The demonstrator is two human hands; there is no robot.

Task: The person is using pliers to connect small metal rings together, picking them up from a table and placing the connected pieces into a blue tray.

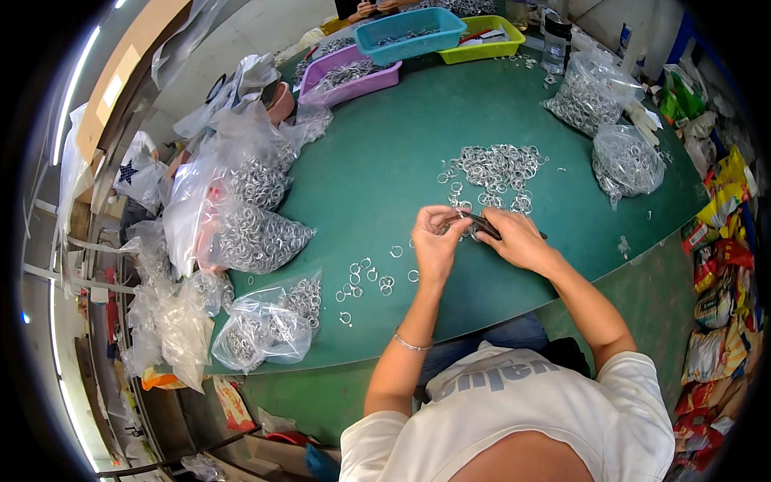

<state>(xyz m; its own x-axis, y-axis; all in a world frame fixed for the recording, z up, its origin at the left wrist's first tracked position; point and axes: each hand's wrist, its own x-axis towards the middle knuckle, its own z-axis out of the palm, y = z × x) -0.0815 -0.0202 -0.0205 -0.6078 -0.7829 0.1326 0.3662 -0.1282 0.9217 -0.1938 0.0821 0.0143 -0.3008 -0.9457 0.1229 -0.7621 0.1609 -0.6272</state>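
My right hand (520, 241) is wrapped round dark-handled pliers (485, 227), whose tip points left toward my other hand. With thumb and fingers pinched at that tip, my left hand (434, 245) holds a small metal ring (463, 214), partly covered by the fingers. Just beyond both hands lies a heap of silvery metal rings (499, 165) on the green table (377, 177). Left of my left wrist, several loose rings (387, 284) are scattered on the tabletop.
Clear plastic bags of rings (261, 237) crowd the table's left side; another bag (628, 165) stands at the right. Purple (353, 84), blue (409, 32) and yellow-green (482, 50) bins line the far edge. Colourful packages (715, 273) are piled beyond the right edge.
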